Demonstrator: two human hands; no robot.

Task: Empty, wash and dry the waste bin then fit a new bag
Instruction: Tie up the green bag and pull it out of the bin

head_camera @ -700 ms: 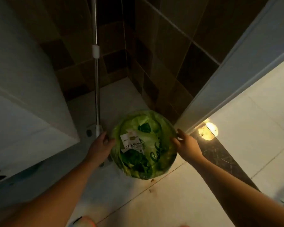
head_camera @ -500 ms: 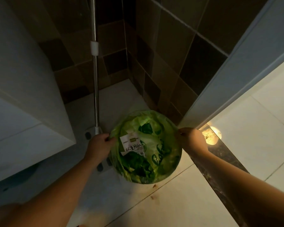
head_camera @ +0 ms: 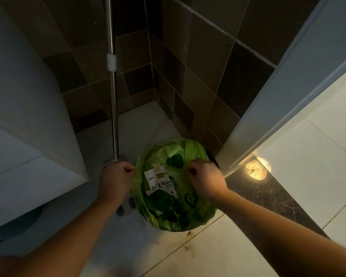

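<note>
both hands are on the bag. the left hand (head_camera: 116, 177) is curled into a fist at the left edge of the green bin bag (head_camera: 196, 213), fingers closed on the plastic there. the right hand (head_camera: 205, 179) is curled too, knuckles up, pinching the plastic near the upper right of the opening, a bit in from the edge. both forearms reach in from the bottom of the view.

the waste bin itself is barely visible, wrapped by the bag; just a dark sliver of bin rim (head_camera: 213, 160) peeks out behind the right hand. it stands upright on the floor (head_camera: 218, 254), mouth facing straight up at the camera, so its long axis runs vertical and the opening reads as a round disc. it sits in the corner, just beside the grey door frame (head_camera: 288, 92) and near the brown tiled wall (head_camera: 208, 76).

the bag is thin, translucent, bright green with dark green lettering, and full: leafy green scraps, a dark green piece, and a white label (head_camera: 160, 181) with handwritten characters lying on top.

a metal mop pole (head_camera: 112, 96) stands upright just left of the bin, a white cabinet (head_camera: 28, 116) beyond it. a spot of warm light (head_camera: 257, 170) glows on the dark threshold to the right.
</note>
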